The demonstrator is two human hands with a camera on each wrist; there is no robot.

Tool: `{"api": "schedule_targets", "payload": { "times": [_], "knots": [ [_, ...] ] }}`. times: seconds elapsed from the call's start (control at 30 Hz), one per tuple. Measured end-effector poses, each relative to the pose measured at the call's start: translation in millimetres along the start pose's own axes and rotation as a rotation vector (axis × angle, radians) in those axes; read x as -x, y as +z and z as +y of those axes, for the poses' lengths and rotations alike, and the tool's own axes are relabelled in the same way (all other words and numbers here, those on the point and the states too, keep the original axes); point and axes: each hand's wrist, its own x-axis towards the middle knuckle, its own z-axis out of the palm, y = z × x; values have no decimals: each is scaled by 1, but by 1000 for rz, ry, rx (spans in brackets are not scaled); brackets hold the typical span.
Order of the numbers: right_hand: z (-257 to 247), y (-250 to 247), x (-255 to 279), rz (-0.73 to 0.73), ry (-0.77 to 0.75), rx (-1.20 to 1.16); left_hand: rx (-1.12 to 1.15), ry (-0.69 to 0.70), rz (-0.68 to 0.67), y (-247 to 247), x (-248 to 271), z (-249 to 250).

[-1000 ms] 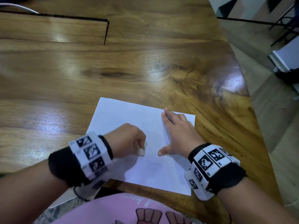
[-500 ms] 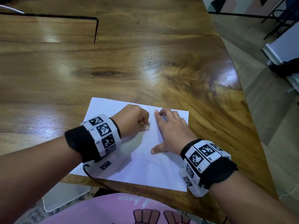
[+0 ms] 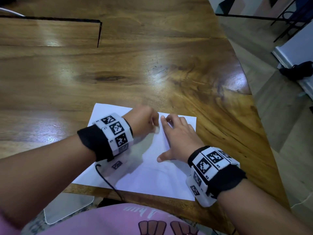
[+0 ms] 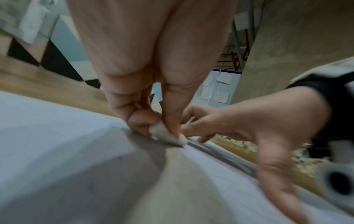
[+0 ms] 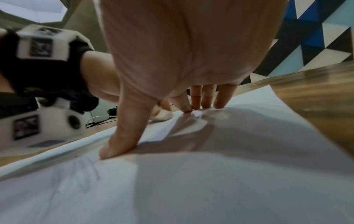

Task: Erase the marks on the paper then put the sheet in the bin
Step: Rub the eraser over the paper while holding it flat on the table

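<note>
Near the front edge of the wooden surface a white sheet of paper is laid flat. On its left part, the left hand is curled into a tight grip, and a small white eraser is pinched between thumb and fingers with its tip pressed onto the sheet near the far edge. Faint pencil marks are seen in the right wrist view beside the thumb. To the right, the right hand is spread flat, its straight fingers and thumb pressed on the paper, nothing held in its grip.
</note>
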Motion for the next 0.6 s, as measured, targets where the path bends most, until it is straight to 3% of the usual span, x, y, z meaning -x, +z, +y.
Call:
{"api": "schedule_targets", "payload": {
  "times": [0.07, 0.13, 0.2, 0.3, 0.37, 0.5, 0.6],
  "knots": [
    [0, 0, 0, 0, 1, 11, -8, -59, 154, -7, -12, -2],
    [0, 0, 0, 1, 2, 14, -2, -72, 199, -5, -12, -1],
    [1, 1, 0, 5, 4, 7, 7, -33, 134, 5, -1, 2],
    [1, 2, -1, 9, 3, -3, -27, 57, -70, 14, 15, 5],
    [1, 2, -1, 4, 3, -1, -21, 51, -95, 8, 11, 4],
    [1, 1, 0, 2, 4, 15, -22, -43, 139, -4, -10, 1],
    [1, 1, 0, 4, 4, 14, -24, -40, 142, 1, -4, -1]
  ]
}}
